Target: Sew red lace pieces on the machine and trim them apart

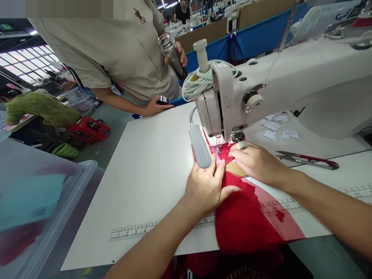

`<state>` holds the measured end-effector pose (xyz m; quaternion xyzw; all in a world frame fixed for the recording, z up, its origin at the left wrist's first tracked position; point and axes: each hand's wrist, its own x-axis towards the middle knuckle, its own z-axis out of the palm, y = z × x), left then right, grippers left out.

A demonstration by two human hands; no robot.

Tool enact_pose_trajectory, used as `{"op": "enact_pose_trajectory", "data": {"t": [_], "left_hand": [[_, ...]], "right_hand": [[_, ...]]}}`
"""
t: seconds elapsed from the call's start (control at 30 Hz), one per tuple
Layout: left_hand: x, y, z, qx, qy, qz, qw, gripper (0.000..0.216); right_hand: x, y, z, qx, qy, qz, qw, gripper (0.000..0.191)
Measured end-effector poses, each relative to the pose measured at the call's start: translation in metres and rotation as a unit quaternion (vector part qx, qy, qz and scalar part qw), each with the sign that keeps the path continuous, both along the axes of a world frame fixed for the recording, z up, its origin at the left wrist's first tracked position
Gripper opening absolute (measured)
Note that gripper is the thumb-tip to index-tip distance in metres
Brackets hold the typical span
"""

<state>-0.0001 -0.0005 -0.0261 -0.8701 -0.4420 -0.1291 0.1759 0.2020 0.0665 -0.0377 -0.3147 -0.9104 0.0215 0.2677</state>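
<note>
Red plush fabric (244, 217) runs from beneath the presser foot (218, 149) of a white sewing machine (279, 73) to the table's front edge. Left of the needle, my left hand (205, 188) lies on the fabric, fingers stretched and thumb spread. On the other side, my right hand (258, 161) has its fingers curled together at the red fabric's edge; its fingertips are partly hidden by the machine head. Between both hands shows a tan oval patch (236, 169). A grey oval lamp (200, 146) hangs in front of the needle, just above my left fingers.
Thread snips (309, 159) with red-and-black handles lie right of my right hand. White fabric scraps (271, 128) sit under the machine arm. Across the table a person (130, 50) holds a glass bottle (173, 56) and a lid (163, 100). A see-through plastic bin (84, 186) stands left.
</note>
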Motion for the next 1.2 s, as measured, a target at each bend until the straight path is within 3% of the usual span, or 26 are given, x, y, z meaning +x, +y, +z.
{"op": "enact_pose_trajectory", "data": {"t": [0.33,0.53,0.7,0.83,1.2], "left_hand": [[0.005,0.0,0.006,-0.023,0.003,0.058,0.998,0.077],[0.005,0.002,0.003,-0.014,-0.024,-0.009,1.0,0.082],[0.005,0.001,0.002,-0.049,-0.056,-0.023,0.997,0.086],[0.005,-0.002,0.0,-0.055,-0.053,-0.019,0.997,0.088],[0.004,-0.001,0.0,-0.046,-0.036,-0.006,0.998,0.084]], "right_hand": [[-0.002,0.002,0.0,-0.009,-0.004,0.004,1.0,0.028],[-0.001,-0.009,0.009,0.044,-0.005,-0.024,0.999,0.033],[-0.002,-0.013,0.013,0.091,0.017,0.039,0.995,0.028],[0.0,-0.011,0.009,0.066,0.015,0.071,0.995,0.031],[0.0,-0.01,0.006,0.049,-0.004,0.041,0.998,0.03]]}}
